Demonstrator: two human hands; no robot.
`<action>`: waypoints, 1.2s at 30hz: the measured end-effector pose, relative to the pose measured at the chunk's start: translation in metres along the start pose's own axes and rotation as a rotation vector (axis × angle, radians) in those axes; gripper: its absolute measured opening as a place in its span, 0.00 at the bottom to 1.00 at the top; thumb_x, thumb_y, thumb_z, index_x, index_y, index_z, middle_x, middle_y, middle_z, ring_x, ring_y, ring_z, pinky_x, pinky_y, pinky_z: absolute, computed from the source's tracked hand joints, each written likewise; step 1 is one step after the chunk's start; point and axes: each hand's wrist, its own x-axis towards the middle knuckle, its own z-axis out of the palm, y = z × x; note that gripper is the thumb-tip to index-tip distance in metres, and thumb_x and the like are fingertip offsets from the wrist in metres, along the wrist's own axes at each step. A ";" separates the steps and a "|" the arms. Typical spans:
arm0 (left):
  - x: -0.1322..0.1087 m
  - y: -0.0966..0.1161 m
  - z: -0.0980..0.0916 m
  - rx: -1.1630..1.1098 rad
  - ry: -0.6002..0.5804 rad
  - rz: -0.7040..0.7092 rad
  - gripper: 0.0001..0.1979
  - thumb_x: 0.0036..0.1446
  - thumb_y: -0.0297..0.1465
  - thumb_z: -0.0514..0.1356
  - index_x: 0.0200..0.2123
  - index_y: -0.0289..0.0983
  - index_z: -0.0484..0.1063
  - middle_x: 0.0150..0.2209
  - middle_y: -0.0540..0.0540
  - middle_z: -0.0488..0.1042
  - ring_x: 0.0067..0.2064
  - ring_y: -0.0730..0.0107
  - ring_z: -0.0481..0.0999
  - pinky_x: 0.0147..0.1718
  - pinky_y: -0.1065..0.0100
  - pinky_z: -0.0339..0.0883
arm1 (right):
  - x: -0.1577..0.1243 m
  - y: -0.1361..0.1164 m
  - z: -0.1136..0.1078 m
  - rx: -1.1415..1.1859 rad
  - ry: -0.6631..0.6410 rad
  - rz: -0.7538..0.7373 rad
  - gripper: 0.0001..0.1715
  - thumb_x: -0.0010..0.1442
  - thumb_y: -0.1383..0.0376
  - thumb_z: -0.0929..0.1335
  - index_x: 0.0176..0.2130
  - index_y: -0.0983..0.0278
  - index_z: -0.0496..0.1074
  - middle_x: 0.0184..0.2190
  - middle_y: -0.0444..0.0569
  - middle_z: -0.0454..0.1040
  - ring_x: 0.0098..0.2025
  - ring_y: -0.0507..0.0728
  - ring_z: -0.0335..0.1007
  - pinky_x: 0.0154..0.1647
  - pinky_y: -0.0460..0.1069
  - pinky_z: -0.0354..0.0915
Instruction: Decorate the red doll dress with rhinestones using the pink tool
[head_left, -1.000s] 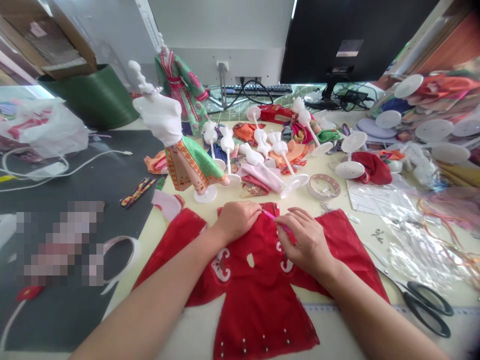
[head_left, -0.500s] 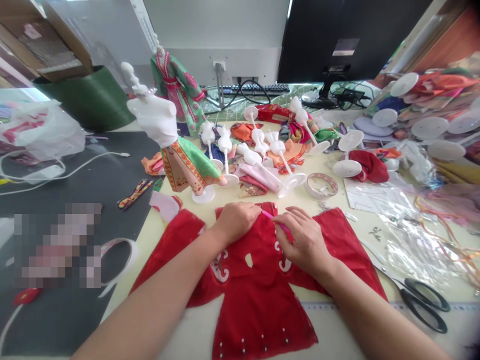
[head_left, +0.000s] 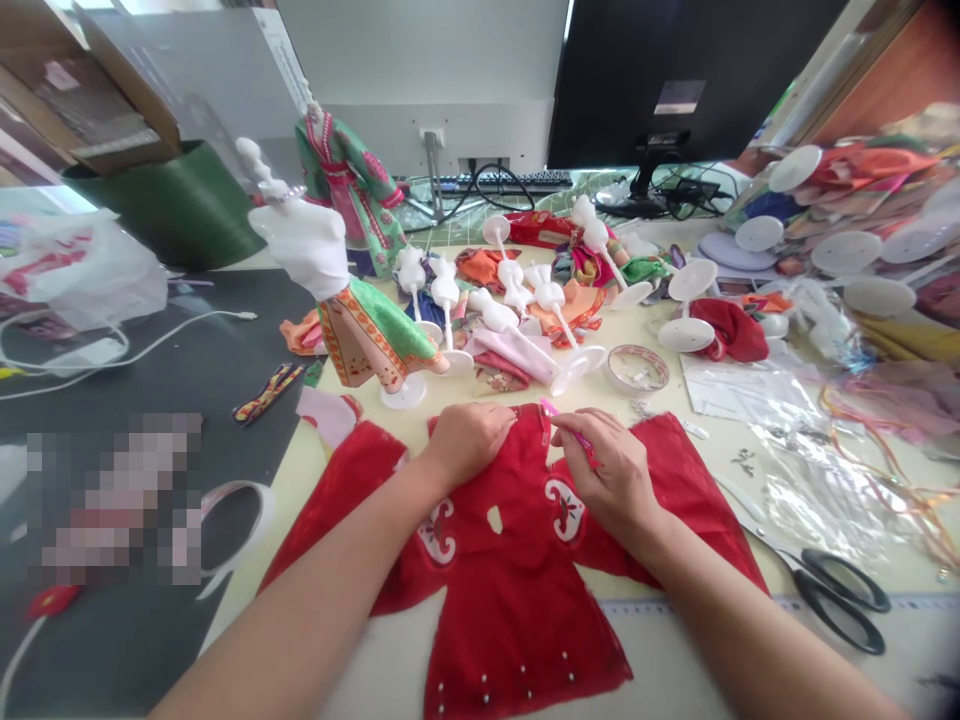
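A small red garment (head_left: 517,590) with white embroidered motifs lies spread flat on the pale yellow table (head_left: 675,400) in front of me. My left hand (head_left: 466,440) rests curled on its upper edge, fingers pinching the red cloth near the neckline. My right hand (head_left: 607,470) is closed around a thin pink tool (head_left: 559,422), whose tip touches the garment's top edge just right of my left hand.
White doll stands with colourful little clothes (head_left: 510,310) crowd the table behind the garment, one dressed in green and orange (head_left: 367,335). A tape roll (head_left: 637,368) sits to the right, black scissors (head_left: 840,595) at the near right, clear plastic bags (head_left: 810,470), a monitor (head_left: 675,80) behind.
My right hand has shifted slightly up and right with the pink tool, uncovering the white motif under it. My left hand stays put on the cloth.
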 end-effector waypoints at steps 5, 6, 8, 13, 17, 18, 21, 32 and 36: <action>0.000 0.001 -0.001 -0.050 0.051 -0.109 0.14 0.62 0.31 0.50 0.32 0.37 0.75 0.32 0.45 0.78 0.34 0.67 0.76 0.33 0.69 0.62 | 0.002 0.002 0.005 -0.032 -0.135 -0.078 0.14 0.61 0.73 0.59 0.45 0.62 0.67 0.31 0.48 0.75 0.39 0.57 0.69 0.49 0.56 0.64; 0.000 0.001 -0.002 -0.057 0.061 -0.137 0.14 0.62 0.31 0.50 0.32 0.37 0.74 0.32 0.45 0.78 0.33 0.67 0.76 0.32 0.69 0.62 | 0.002 0.002 0.007 -0.043 -0.173 -0.098 0.15 0.61 0.73 0.59 0.45 0.62 0.67 0.32 0.48 0.75 0.42 0.58 0.69 0.51 0.57 0.62; 0.000 0.000 -0.004 -0.074 0.080 -0.188 0.12 0.60 0.30 0.52 0.32 0.37 0.74 0.32 0.46 0.78 0.33 0.67 0.76 0.32 0.70 0.61 | 0.004 0.000 0.010 -0.069 -0.242 -0.127 0.16 0.60 0.74 0.58 0.46 0.62 0.66 0.34 0.50 0.75 0.48 0.60 0.66 0.54 0.60 0.59; 0.001 -0.004 -0.005 -0.113 0.104 -0.257 0.09 0.58 0.28 0.53 0.32 0.38 0.74 0.33 0.47 0.79 0.34 0.67 0.76 0.33 0.70 0.61 | 0.006 -0.001 0.015 -0.129 -0.335 -0.141 0.17 0.60 0.73 0.58 0.49 0.64 0.64 0.39 0.53 0.75 0.53 0.61 0.62 0.57 0.62 0.55; 0.001 -0.004 -0.006 -0.130 0.096 -0.268 0.09 0.57 0.28 0.54 0.31 0.38 0.74 0.31 0.48 0.78 0.33 0.68 0.76 0.32 0.70 0.61 | 0.006 -0.001 0.016 -0.162 -0.357 -0.144 0.17 0.60 0.75 0.57 0.47 0.63 0.64 0.38 0.52 0.75 0.54 0.61 0.61 0.60 0.65 0.49; 0.001 -0.004 -0.006 -0.133 0.094 -0.269 0.09 0.57 0.28 0.54 0.31 0.38 0.74 0.31 0.48 0.78 0.33 0.68 0.76 0.32 0.70 0.60 | 0.005 -0.001 0.017 -0.166 -0.362 -0.149 0.17 0.60 0.75 0.57 0.47 0.62 0.64 0.37 0.51 0.75 0.55 0.61 0.60 0.61 0.65 0.48; 0.001 -0.003 -0.006 -0.140 0.091 -0.278 0.09 0.57 0.28 0.53 0.31 0.38 0.75 0.31 0.47 0.78 0.33 0.67 0.75 0.32 0.69 0.60 | 0.003 -0.001 0.017 -0.181 -0.358 -0.156 0.17 0.60 0.76 0.57 0.46 0.62 0.64 0.38 0.50 0.75 0.56 0.60 0.58 0.61 0.64 0.47; 0.000 -0.005 -0.003 -0.286 0.051 -0.319 0.10 0.56 0.29 0.54 0.30 0.38 0.76 0.30 0.45 0.77 0.32 0.63 0.74 0.33 0.66 0.60 | 0.005 0.003 0.022 -0.220 -0.340 -0.141 0.15 0.62 0.72 0.58 0.46 0.62 0.64 0.40 0.52 0.75 0.55 0.61 0.58 0.60 0.64 0.48; 0.001 -0.006 -0.007 -0.461 0.083 -0.383 0.09 0.54 0.28 0.56 0.29 0.37 0.76 0.29 0.45 0.77 0.32 0.64 0.73 0.35 0.66 0.60 | 0.005 0.003 0.020 -0.203 -0.300 -0.148 0.15 0.62 0.72 0.58 0.47 0.62 0.64 0.42 0.51 0.74 0.54 0.60 0.59 0.60 0.63 0.50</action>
